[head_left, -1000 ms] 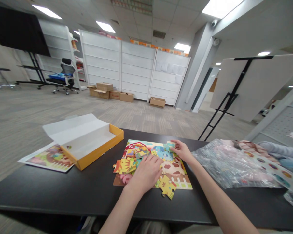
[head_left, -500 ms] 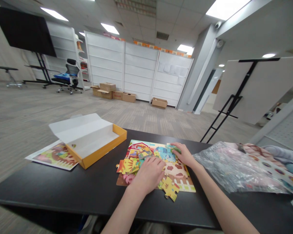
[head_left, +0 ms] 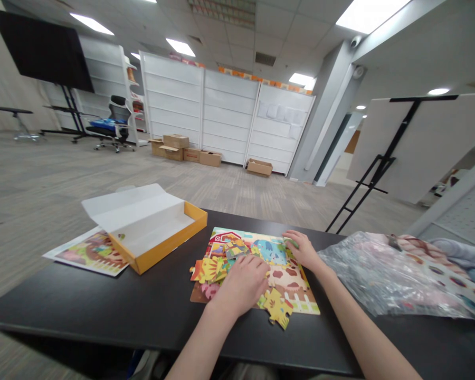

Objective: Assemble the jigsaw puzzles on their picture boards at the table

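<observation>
While our left hand (head_left: 248, 279) lies palm down over a heap of loose puzzle pieces (head_left: 208, 270), its fingers bent and close together, we cannot tell whether they grip anything, since the palm hides what is beneath. Our right hand (head_left: 303, 250) curls at the far right corner of the puzzle (head_left: 287, 277), thumb and forefinger around a small greenish edge; whether they pinch it or only press it, we cannot tell. The puzzle lies flat on the black table (head_left: 150, 316), under and between both sets of fingers, its blue animal just left of the right fingertips and its spotted cow nearer us. A yellow piece (head_left: 277, 307) overhangs the near edge, just right of the left wrist. Well to the left of our left fingers stands an orange box (head_left: 173, 241), its white flap (head_left: 132, 208) folded open; the white inside shows one small coloured mark, too tiny for us to name. A printed picture (head_left: 95, 252) lies partly behind that box, farther left of the fingers. To the right of our right fingers, a clear plastic bag (head_left: 376, 279) holds something pale pink, blurred by creases.
</observation>
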Motion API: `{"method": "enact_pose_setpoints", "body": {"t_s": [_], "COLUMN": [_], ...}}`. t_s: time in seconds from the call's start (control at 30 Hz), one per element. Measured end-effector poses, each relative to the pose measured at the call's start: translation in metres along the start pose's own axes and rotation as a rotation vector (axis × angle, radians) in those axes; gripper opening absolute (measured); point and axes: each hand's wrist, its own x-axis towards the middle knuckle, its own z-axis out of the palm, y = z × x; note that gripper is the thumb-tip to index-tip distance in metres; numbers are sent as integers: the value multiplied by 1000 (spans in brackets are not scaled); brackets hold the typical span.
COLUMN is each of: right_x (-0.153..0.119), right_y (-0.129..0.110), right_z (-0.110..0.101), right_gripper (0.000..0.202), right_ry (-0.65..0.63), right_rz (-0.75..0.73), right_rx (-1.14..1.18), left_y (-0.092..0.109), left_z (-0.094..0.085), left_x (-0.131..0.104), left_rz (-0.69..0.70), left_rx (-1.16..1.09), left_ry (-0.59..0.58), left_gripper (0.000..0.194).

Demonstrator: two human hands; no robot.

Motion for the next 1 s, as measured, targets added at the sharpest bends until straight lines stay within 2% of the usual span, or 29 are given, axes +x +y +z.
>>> {"method": "enact_pose_setpoints", "body": {"t_s": [0.07,0.23,0.3,0.4,0.5,0.8,1.0], "right_x": [0,-6,-7,-7,-6,-6,-2], "right_y": [10,31,36,40,39,28,31], "right_z": [-7,-21,-26,-29,-30,-24,-27], "right_gripper": [34,33,34,40,48,36,39], "right_ry": [0,-160,-182,-166,-126,-59,12], "right_rz": [25,4,43,143,180,112,246], "right_rx": [0,118,126,117,177,413,616], "left_y": [-1,-2,-2,-3,-3,-3,-2], "left_z": [-2,-5,-6,-5,-5,-6,-5], "left_x": [-1,-3,-3,-2,-1,-1,-2], "left_rz": [2,-2,-3,-1,-3,-5,-9], "left_rx": [-4,-13,-13,-2,12,18,21], "left_ry": [-1,2,4,3,0,-6,-16], "left_gripper": [13,13,13,13,12,14,13]}}
